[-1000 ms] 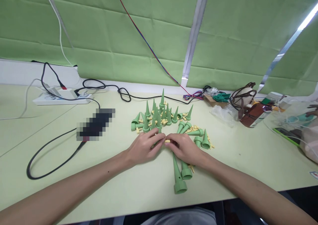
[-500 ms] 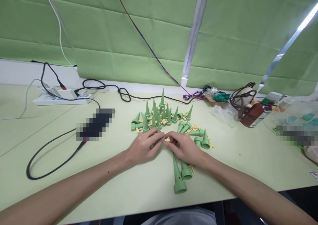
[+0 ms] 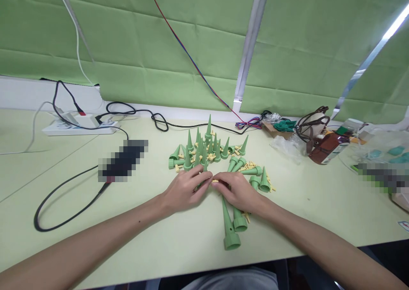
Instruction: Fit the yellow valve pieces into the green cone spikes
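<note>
Between the fingertips of both hands, over the middle of the table, is a small yellow plastic valve [image 3: 215, 181]. My left hand [image 3: 187, 187] pinches at its left end, the thumb and fingers pressed together. From the other side, my right hand [image 3: 238, 189] grips it with thumb and forefinger; the fingers cover most of it. Green plastic watering spikes [image 3: 187, 158] stand in a cluster just beyond my left hand, with yellow valves among them. More spikes lie by my right hand, including a long one [image 3: 230, 234] below its wrist. A pile of loose yellow valves [image 3: 251, 165] lies behind that hand.
A pixelated dark device [image 3: 123, 161] on a black cable lies at left, near a white power strip [image 3: 79, 128]. To the right are a brown bottle [image 3: 329, 148], clear plastic bags [image 3: 289, 148] and a cardboard box [image 3: 276, 131]. A green curtain [image 3: 191, 47] hangs behind the table.
The fingers of my right hand have shifted slightly and closed further over the yellow valve, so less of it shows. My left hand has barely moved.
</note>
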The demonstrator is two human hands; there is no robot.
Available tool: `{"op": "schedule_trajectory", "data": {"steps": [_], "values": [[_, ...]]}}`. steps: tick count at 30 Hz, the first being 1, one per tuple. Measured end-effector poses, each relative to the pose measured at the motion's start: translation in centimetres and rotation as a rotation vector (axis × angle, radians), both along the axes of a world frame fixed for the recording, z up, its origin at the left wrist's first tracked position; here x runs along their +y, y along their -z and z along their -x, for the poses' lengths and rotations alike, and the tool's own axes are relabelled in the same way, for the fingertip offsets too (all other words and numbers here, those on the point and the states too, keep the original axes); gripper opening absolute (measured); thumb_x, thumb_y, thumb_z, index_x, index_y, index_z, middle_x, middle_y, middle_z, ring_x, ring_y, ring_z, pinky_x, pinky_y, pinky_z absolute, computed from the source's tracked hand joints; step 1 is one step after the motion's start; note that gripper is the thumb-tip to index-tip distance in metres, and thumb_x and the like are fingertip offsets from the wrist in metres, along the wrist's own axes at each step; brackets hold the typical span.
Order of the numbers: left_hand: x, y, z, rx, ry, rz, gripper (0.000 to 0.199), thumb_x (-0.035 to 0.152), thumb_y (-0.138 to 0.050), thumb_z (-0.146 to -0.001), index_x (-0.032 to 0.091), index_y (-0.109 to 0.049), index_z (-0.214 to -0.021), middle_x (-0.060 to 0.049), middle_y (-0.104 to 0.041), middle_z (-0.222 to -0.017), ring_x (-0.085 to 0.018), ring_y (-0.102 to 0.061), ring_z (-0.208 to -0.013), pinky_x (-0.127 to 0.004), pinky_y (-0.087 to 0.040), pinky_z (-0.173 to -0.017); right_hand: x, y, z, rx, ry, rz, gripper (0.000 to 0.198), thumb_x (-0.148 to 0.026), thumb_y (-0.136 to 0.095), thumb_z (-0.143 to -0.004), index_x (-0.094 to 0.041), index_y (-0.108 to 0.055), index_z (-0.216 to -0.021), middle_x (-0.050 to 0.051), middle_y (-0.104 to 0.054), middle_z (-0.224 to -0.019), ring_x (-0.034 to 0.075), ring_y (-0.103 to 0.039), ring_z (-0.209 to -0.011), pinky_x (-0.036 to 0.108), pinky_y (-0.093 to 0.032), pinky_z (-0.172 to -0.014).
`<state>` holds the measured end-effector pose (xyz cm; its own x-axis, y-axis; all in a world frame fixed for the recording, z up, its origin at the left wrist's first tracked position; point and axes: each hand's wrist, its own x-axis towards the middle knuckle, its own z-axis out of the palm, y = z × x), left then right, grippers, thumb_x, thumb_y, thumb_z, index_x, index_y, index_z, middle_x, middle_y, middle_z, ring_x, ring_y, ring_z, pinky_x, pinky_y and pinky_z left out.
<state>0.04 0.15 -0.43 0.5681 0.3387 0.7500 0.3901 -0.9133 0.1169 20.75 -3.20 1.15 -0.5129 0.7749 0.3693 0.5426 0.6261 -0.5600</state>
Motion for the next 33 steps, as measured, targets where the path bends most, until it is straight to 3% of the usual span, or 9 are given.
{"op": "schedule_trajectory", "data": {"steps": [7,13,23,28,33], "values": [[-0.11,-0.19,-0.13,-0.013,-0.003,0.004,0.013,0.014,-0.05,-0.095,0.017,-0.063,-0.096,0.0,-0.054,-0.074,-0.008,-0.044,-0.054,-0.022,-0.033,-0.047,-0.14,-0.08,0.04,0.076,0.023,0.036,0.011,-0.022,-0.057,-0.096,-0.019,-0.063,-0.105,-0.002,-0.06,-0.071,0.013,-0.053,-0.062,0.023,-0.039,-0.059],[-0.03,-0.08,-0.16,-0.001,-0.005,0.015,0.013,0.014,-0.05,-0.095,0.017,-0.063,-0.097,-0.001,-0.053,-0.074,-0.009,-0.044,-0.055,-0.023,-0.033,-0.048,-0.1,0.21,-0.04,0.081,0.021,0.045,0.007,-0.022,-0.056,-0.097,-0.019,-0.062,-0.098,-0.003,-0.058,-0.069,0.013,-0.051,-0.06,0.023,-0.038,-0.058],[-0.04,0.0,-0.06,0.006,0.009,0.006,0.011,0.013,-0.052,-0.095,0.016,-0.062,-0.099,-0.001,-0.053,-0.076,-0.01,-0.046,-0.058,-0.023,-0.033,-0.05,0.02,0.02,0.07,0.039,-0.004,-0.008,0.02,-0.021,-0.05,-0.1,-0.018,-0.063,-0.086,0.0,-0.062,-0.073,0.013,-0.053,-0.064,0.024,-0.039,-0.063],[-0.04,-0.09,-0.07,-0.019,-0.002,0.017,0.011,0.012,-0.053,-0.094,0.016,-0.062,-0.098,0.0,-0.052,-0.076,-0.009,-0.044,-0.056,-0.022,-0.032,-0.049,-0.18,-0.14,0.13,0.071,0.015,0.005,0.007,-0.02,-0.057,-0.096,-0.018,-0.064,-0.099,-0.001,-0.06,-0.072,0.014,-0.052,-0.063,0.024,-0.039,-0.061],[0.0,-0.18,-0.24,-0.028,-0.003,0.005,0.011,0.011,-0.053,-0.094,0.016,-0.062,-0.098,0.0,-0.052,-0.076,-0.008,-0.043,-0.055,-0.022,-0.032,-0.048,-0.31,-0.1,0.05,0.132,0.017,0.065,0.01,-0.019,-0.057,-0.094,-0.019,-0.058,-0.104,-0.002,-0.059,-0.072,0.014,-0.054,-0.064,0.022,-0.041,-0.059]]}}
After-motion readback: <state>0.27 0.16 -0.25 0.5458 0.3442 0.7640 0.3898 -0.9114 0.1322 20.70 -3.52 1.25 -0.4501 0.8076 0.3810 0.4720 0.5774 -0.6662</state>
